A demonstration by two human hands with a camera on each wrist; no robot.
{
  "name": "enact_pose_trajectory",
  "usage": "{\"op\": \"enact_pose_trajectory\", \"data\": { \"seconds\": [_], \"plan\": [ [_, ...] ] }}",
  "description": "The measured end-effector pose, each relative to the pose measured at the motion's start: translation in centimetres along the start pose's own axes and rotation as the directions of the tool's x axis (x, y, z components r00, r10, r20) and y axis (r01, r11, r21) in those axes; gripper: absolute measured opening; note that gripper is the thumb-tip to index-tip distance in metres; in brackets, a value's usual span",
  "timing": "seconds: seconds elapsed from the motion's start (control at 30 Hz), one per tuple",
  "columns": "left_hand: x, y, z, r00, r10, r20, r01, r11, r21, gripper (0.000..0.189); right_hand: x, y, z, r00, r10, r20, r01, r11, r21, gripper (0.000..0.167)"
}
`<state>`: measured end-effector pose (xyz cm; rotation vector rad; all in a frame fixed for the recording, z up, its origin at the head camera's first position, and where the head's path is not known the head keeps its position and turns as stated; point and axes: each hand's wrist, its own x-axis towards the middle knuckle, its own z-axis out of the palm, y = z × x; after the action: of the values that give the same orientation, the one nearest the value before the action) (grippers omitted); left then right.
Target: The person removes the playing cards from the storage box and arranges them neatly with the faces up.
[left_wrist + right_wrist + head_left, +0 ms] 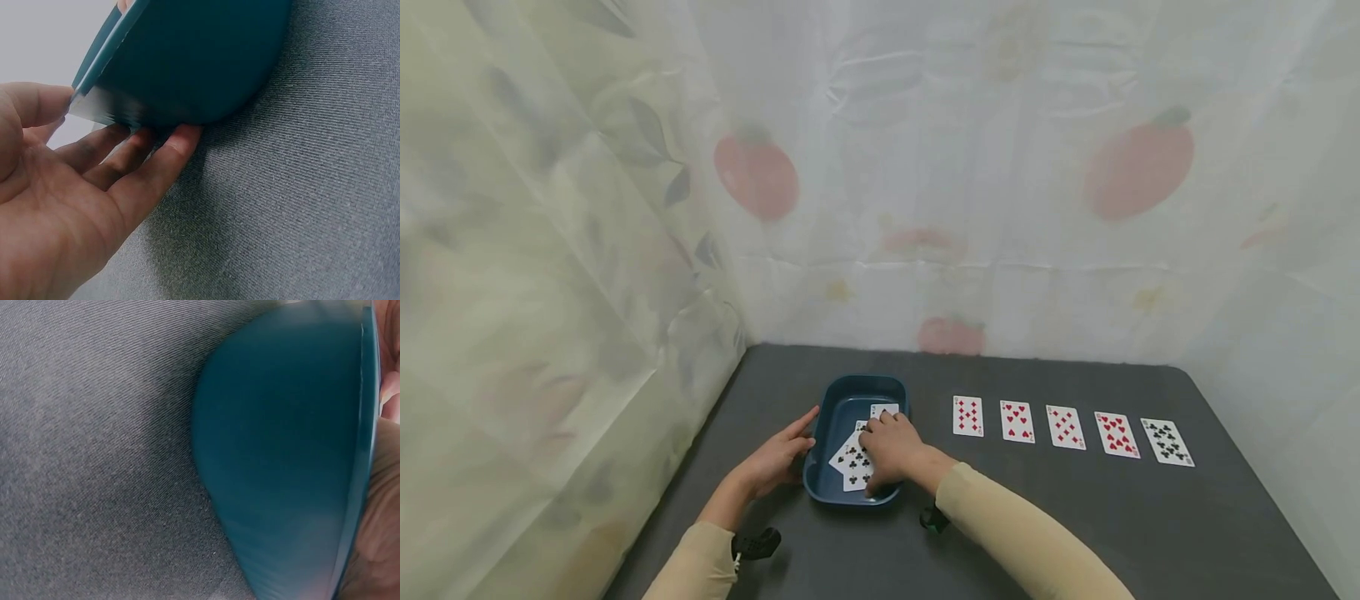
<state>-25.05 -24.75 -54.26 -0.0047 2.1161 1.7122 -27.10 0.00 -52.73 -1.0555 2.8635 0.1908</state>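
A dark blue tray [856, 502] stands on the table with several playing cards [853, 460] in it, overlapping, the showing ones black-suited. My left hand [771, 461] is at its left side. In the left wrist view, fairly straight fingertips [184, 140] touch the tray's outer wall [206, 69], near the rim. My right hand [893, 448] reaches over the right rim into the tray, its fingers bent down onto the cards. Whether they pinch a card is hidden. In the right wrist view the tray's outer wall [281, 444] covers most of that hand.
To the right of the tray lies a spaced row of several face-up cards: red ones such as the nearest card [967, 416], and a black clubs card [1167, 442] at the far end. The dark table [1037, 508] meets a printed curtain [1000, 208] behind and at the left.
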Motion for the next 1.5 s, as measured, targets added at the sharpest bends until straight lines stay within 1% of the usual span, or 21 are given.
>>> {"op": "enact_pose_trajectory", "data": {
  "seconds": [0.3,0.47,0.57,0.7,0.87,0.93,1.07,1.17,1.33,1.43,1.5],
  "plan": [
    [-0.4,0.2,-0.1,1.000,0.007,0.011,-0.007,1.000,0.000,0.063,0.1,-0.4,-0.3,1.000,0.018,-0.003,-0.018,1.000,0.011,0.086],
    [-0.4,0.0,-0.2,1.000,0.010,0.012,-0.010,1.000,-0.001,0.063,0.3,-0.8,-0.5,0.999,0.040,-0.003,-0.040,0.999,0.005,0.092],
    [-0.4,0.0,-0.2,1.000,0.010,0.012,-0.010,1.000,-0.004,0.063,0.3,-0.8,-0.5,0.999,0.054,0.002,-0.054,0.998,0.018,0.095],
    [-0.4,0.0,-0.1,1.000,0.009,0.014,-0.009,1.000,-0.003,0.064,0.2,-0.6,-0.3,0.998,0.055,-0.006,-0.055,0.996,0.076,0.092],
    [-0.4,0.1,-0.1,1.000,0.009,0.025,-0.009,1.000,-0.006,0.063,0.2,0.2,-0.2,0.998,0.036,-0.056,-0.024,0.979,0.201,0.083],
    [-0.4,0.2,-0.1,1.000,0.010,0.029,-0.010,1.000,-0.008,0.063,0.2,0.5,-0.2,0.997,0.021,-0.079,-0.002,0.971,0.240,0.085],
    [-0.4,0.3,-0.1,1.000,0.006,0.023,-0.005,1.000,-0.013,0.063,-0.1,1.2,-0.7,0.988,-0.008,-0.154,0.054,0.954,0.295,0.092],
    [-0.3,0.3,0.0,1.000,0.003,0.015,-0.003,1.000,-0.021,0.063,-1.1,2.2,-1.7,0.975,-0.003,-0.220,0.081,0.935,0.346,0.093],
    [-0.2,0.2,0.2,1.000,0.005,0.011,-0.005,1.000,-0.022,0.063,-3.8,5.1,-3.5,0.955,0.069,-0.289,0.068,0.896,0.439,0.091],
    [-0.2,0.2,0.3,1.000,0.009,0.010,-0.009,1.000,-0.019,0.063,-5.7,7.4,-4.1,0.940,0.122,-0.318,0.034,0.895,0.444,0.091],
    [-0.1,0.3,0.3,1.000,0.014,0.009,-0.014,1.000,-0.020,0.063,-6.9,9.0,-4.4,0.934,0.158,-0.321,0.000,0.897,0.442,0.092]
  ]
}}
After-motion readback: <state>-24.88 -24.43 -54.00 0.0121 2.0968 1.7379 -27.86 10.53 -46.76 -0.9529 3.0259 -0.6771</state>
